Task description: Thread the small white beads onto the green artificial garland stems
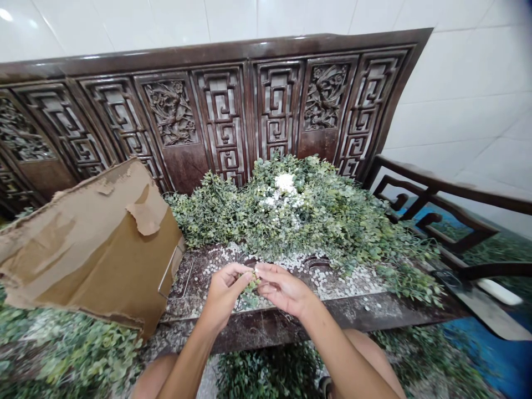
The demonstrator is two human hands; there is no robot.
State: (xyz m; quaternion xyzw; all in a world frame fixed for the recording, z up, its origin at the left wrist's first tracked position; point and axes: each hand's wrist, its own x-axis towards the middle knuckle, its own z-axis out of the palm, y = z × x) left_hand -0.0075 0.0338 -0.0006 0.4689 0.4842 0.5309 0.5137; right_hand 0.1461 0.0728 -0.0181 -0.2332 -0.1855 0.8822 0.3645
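Observation:
My left hand point(228, 289) pinches a small sprig of artificial leaves point(252, 284) over the front of the dark wooden bench. Close against it, my right hand point(281, 288) has its thumb and forefinger pressed together at the top of the same sprig. A tiny white piece seems to sit between those fingertips, too small to make out. Behind both hands lies a big heap of green artificial foliage point(332, 216), with a pile of small white discs point(285, 183) on top. More white discs are scattered over the bench seat point(199, 277).
A torn cardboard box point(95, 249) stands at the left, beside a bent metal wire frame point(168, 271). The carved bench back point(224, 111) rises behind. At right are the armrest point(453, 188) and a white object point(500, 292). More foliage point(268, 371) lies below the bench.

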